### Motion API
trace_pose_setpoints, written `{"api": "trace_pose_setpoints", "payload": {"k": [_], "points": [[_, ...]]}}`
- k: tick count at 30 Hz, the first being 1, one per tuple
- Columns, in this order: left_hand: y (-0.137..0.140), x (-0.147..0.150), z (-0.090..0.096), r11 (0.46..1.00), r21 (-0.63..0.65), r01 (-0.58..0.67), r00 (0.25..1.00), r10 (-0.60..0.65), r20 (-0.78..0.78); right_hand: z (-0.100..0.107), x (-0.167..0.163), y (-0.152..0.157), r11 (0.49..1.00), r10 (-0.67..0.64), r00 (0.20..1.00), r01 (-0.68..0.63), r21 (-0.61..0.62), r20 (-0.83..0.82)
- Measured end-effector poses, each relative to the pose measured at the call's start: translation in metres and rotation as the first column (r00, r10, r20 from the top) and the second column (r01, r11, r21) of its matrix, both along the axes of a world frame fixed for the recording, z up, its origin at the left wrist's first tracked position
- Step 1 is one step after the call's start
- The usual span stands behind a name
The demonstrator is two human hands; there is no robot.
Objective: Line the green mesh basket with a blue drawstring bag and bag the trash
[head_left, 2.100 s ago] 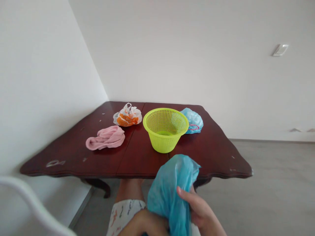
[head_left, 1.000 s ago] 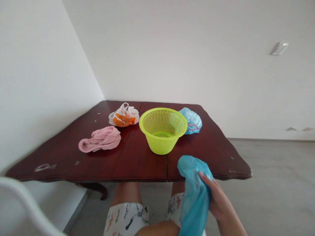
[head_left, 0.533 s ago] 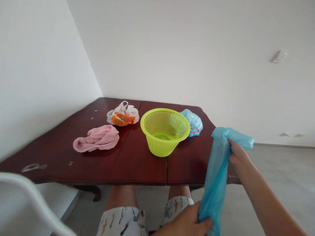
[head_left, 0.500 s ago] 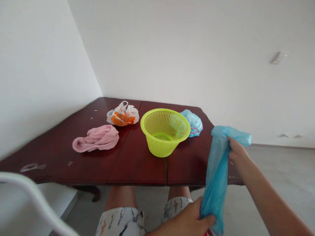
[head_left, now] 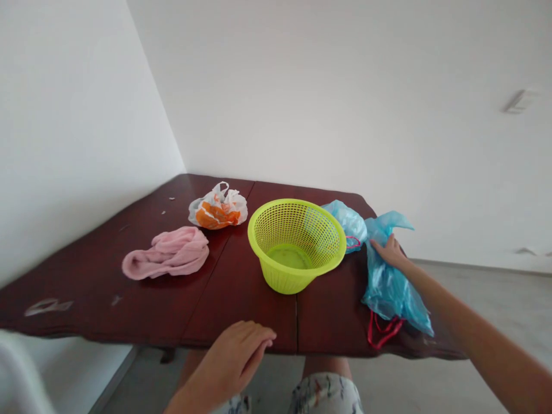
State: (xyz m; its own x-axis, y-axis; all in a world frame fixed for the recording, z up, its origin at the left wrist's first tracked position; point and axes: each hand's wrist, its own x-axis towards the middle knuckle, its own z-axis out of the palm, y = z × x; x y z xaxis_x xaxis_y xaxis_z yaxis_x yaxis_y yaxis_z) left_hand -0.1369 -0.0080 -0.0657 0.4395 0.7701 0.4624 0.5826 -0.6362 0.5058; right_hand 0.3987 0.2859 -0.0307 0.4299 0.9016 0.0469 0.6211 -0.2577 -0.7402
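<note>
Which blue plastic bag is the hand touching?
The flattened blue plastic bag with red drawstrings, under the right hand. The crumpled blue bag sits untouched behind the basket.

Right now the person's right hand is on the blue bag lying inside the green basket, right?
Not quite. In the head view the right hand is on the blue bag, but the bag lies on the table, beside the green basket, not inside it.

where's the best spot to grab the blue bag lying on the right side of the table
Probably the red drawstring loops at the near end of the blue bag. They stick out past the crumpled plastic close to the table edge, so a grip from the near side, fingers hooked through them, looks firmest. The right hand rests flat on the bag's far end; the film there is slack and slippery.
</note>
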Motion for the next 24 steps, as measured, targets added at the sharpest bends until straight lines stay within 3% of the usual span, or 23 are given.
{"api": "trace_pose_setpoints", "payload": {"k": [2, 4, 8, 12, 18, 21, 24], "points": [[-0.003, -0.029, -0.009, 0.995, 0.078, -0.059, 0.998, 0.062, -0.032, -0.029, -0.010, -0.010, 0.995, 0.067, 0.992, -0.059, -0.079, 0.105], [-0.003, -0.046, -0.016, 0.989, 0.078, -0.122, 0.992, 0.123, -0.006, -0.050, -0.019, -0.018, 0.979, 0.181, 0.964, -0.158, -0.130, 0.193], [0.002, -0.047, -0.028, 0.972, 0.098, -0.216, 0.976, 0.212, 0.053, -0.066, -0.034, -0.016, 0.936, 0.346, 0.882, -0.305, -0.173, 0.319], [0.001, -0.038, -0.041, 0.941, 0.191, -0.278, 0.960, 0.275, 0.045, -0.052, -0.040, -0.001, 0.915, 0.402, 0.830, -0.364, -0.171, 0.385], [-0.003, -0.035, -0.052, 0.910, 0.265, -0.319, 0.947, 0.314, 0.063, -0.003, -0.039, 0.012, 0.966, 0.222, 0.875, -0.258, 0.027, 0.431], [-0.002, -0.031, -0.054, 0.885, 0.325, -0.334, 0.942, 0.323, 0.089, 0.008, -0.060, 0.010, 0.919, 0.298, 0.850, -0.379, 0.112, 0.435], [-0.002, -0.028, -0.054, 0.868, 0.367, -0.335, 0.942, 0.319, 0.105, 0.004, -0.094, 0.008, 0.845, 0.434, 0.785, -0.525, 0.102, 0.442]]}}
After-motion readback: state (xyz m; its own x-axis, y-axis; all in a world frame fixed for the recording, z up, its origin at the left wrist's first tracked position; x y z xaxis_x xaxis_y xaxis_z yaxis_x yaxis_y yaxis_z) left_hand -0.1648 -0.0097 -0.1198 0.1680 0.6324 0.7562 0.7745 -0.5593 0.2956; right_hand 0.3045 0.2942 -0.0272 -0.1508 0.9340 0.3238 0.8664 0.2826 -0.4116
